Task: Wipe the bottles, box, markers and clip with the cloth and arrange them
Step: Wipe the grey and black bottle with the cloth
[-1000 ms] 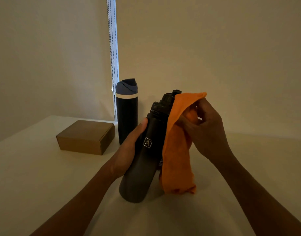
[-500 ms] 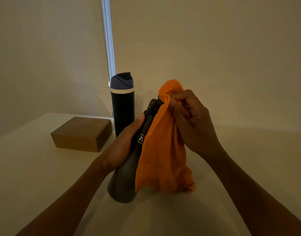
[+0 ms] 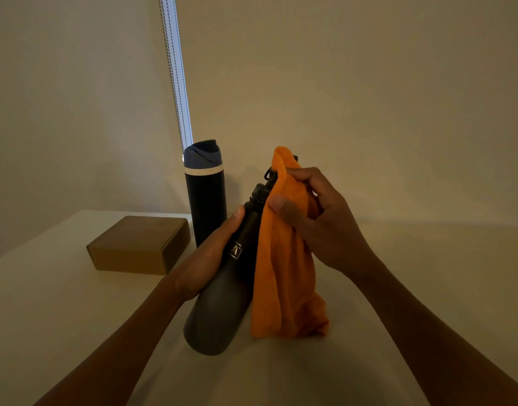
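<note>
On the pale tabletop (image 3: 61,303), near centre, the left hand (image 3: 205,265) grips the tilted dark grey metal bottle (image 3: 219,303) around its middle; its fingers lie behind the bottle, unseen. The bottle's cap is mostly hidden under the orange terry cloth (image 3: 284,282), which the right hand (image 3: 316,227) clamps around the neck, thumb pressed on the near side. Only a black loop of the lid shows. Behind stand an upright black bottle with a blue lid (image 3: 206,206) and, to its left, a closed brown cardboard box (image 3: 140,244). Dim light blurs detail. Half a second earlier the right hand gripped higher, over the cap; a second ago the cap was bare.
</note>
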Available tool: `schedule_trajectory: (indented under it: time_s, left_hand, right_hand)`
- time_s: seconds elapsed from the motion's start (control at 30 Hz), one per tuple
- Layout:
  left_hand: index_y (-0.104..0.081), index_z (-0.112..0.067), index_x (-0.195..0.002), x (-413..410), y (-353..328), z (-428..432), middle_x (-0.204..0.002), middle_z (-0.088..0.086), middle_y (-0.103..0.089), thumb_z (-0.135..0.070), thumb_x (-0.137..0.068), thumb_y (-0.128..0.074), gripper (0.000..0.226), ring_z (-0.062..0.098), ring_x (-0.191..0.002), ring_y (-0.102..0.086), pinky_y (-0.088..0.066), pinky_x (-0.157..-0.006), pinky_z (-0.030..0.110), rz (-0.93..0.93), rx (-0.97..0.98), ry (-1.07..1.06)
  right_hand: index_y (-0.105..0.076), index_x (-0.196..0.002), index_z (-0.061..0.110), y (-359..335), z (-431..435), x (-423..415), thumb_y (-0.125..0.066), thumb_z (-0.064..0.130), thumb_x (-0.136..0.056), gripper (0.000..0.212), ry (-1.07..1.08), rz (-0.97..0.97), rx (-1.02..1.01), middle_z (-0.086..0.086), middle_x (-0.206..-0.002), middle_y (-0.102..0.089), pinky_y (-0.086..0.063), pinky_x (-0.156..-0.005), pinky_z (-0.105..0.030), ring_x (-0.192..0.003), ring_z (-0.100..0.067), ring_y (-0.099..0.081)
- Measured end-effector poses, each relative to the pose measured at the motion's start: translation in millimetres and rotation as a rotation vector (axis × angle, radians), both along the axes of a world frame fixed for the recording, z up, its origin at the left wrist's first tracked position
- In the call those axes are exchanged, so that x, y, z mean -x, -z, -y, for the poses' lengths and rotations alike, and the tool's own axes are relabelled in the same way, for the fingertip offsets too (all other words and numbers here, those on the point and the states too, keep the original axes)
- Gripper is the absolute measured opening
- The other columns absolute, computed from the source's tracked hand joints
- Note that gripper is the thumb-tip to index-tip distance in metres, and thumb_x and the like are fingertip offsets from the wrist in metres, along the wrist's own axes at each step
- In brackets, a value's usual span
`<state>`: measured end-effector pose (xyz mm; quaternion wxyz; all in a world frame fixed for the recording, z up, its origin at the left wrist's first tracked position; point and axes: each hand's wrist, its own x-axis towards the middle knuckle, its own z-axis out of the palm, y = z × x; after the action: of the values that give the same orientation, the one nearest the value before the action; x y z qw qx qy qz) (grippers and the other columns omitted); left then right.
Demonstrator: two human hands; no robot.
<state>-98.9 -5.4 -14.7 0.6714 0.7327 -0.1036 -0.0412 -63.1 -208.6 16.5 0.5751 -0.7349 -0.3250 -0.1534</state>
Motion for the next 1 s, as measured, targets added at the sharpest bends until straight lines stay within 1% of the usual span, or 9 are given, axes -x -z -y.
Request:
schedule_trajectory:
  time_s: [0.13,0.27,0.37,0.5,0.6,0.67,0.77,0.9,1.0]
  left_hand:
    - [-0.061,-0.037,-0.12,1.6,2.0,-1.4,-0.108,-0.007,-0.077,-0.067,-0.085,-0.031,0.055,0.013,-0.103,-0.072,-0.051,-0.089,0.031,-0.004,0.015,-0.014]
    - [-0.057,-0.044,-0.126,1.9,5.5,-3.2,-0.112,-0.009,-0.075,-0.07,-0.084,-0.032,0.055,0.013,-0.108,-0.071,-0.052,-0.097,0.037,0.002,0.058,-0.026]
    - [-0.059,-0.041,-0.127,3.7,8.6,-3.1,-0.119,-0.001,-0.074,-0.067,-0.089,-0.031,0.054,0.02,-0.113,-0.07,-0.054,-0.094,0.037,-0.016,0.105,-0.031]
    - [-0.063,-0.032,-0.128,3.1,13.0,-8.0,-0.116,0.005,-0.075,-0.063,-0.094,-0.028,0.057,0.023,-0.107,-0.072,-0.06,-0.083,0.036,-0.01,0.201,-0.057]
    - [-0.063,-0.032,-0.125,1.3,15.7,-11.4,-0.11,-0.001,-0.077,-0.06,-0.095,-0.027,0.054,0.017,-0.101,-0.074,-0.06,-0.073,0.024,0.015,0.223,-0.075]
    - [-0.062,-0.034,-0.127,0.8,15.5,-11.4,-0.115,-0.001,-0.076,-0.062,-0.093,-0.029,0.056,0.019,-0.107,-0.072,-0.06,-0.079,0.027,0.018,0.206,-0.081]
    - [-0.06,-0.033,-0.132,0.2,15.4,-11.7,-0.123,0.001,-0.073,-0.065,-0.092,-0.03,0.059,0.022,-0.115,-0.069,-0.056,-0.09,0.034,0.002,0.198,-0.085]
    - [-0.069,-0.035,-0.121,0.9,15.9,-11.8,-0.116,0.001,-0.075,-0.063,-0.093,-0.03,0.056,0.02,-0.108,-0.072,-0.06,-0.08,0.029,0.0,0.215,-0.089]
    - [-0.076,-0.032,-0.114,0.1,17.8,-14.8,-0.113,0.012,-0.074,-0.066,-0.096,-0.029,0.061,0.029,-0.104,-0.072,-0.06,-0.087,0.04,-0.02,0.218,-0.096]
  right_hand:
    - [-0.051,-0.125,0.025,-1.9,-3.3,5.1,-0.062,0.042,-0.094,0.038,0.002,0.048,0.0,0.017,-0.105,-0.061,-0.058,-0.076,-0.025,-0.094,-0.006,-0.066]
    - [-0.055,-0.103,0.019,-4.4,-7.6,6.4,-0.052,0.03,-0.103,0.011,0.033,0.115,-0.061,0.005,-0.081,-0.057,-0.05,-0.063,-0.019,-0.069,-0.006,-0.058]
    - [-0.054,-0.113,0.019,-3.6,-6.9,2.7,-0.05,0.03,-0.104,0.015,0.026,0.079,-0.071,0.009,-0.091,-0.061,-0.055,-0.069,-0.025,-0.08,-0.006,-0.064]
    - [-0.028,-0.147,0.039,-3.8,2.7,2.1,-0.046,0.015,-0.106,0.051,-0.202,0.058,-0.079,0.025,-0.122,-0.057,-0.055,-0.095,-0.038,-0.117,-0.012,-0.06]
    - [-0.039,-0.148,0.037,-2.4,6.8,1.2,-0.041,0.005,-0.106,0.053,-0.233,0.081,0.045,-0.004,-0.129,-0.053,-0.054,-0.095,-0.042,-0.113,-0.021,-0.059]
    - [-0.05,-0.14,0.024,0.0,6.5,1.0,-0.044,-0.001,-0.102,0.045,-0.203,0.098,0.064,-0.016,-0.115,-0.057,-0.057,-0.086,-0.042,-0.102,-0.027,-0.062]
    - [-0.053,-0.119,0.008,-0.9,7.0,0.7,-0.061,-0.002,-0.094,0.028,-0.109,0.248,0.087,0.001,-0.106,-0.063,-0.059,-0.08,-0.037,-0.098,-0.024,-0.068]
    - [-0.052,-0.094,0.009,-2.8,18.2,-8.3,-0.077,0.011,-0.086,0.026,0.123,0.367,0.083,0.005,-0.081,-0.058,-0.058,-0.075,-0.026,-0.073,-0.014,-0.063]
    - [-0.054,-0.084,0.011,-1.0,27.9,-22.1,-0.082,0.017,-0.082,0.028,0.27,0.427,0.112,0.002,-0.086,-0.056,-0.055,-0.072,-0.023,-0.077,-0.011,-0.058]
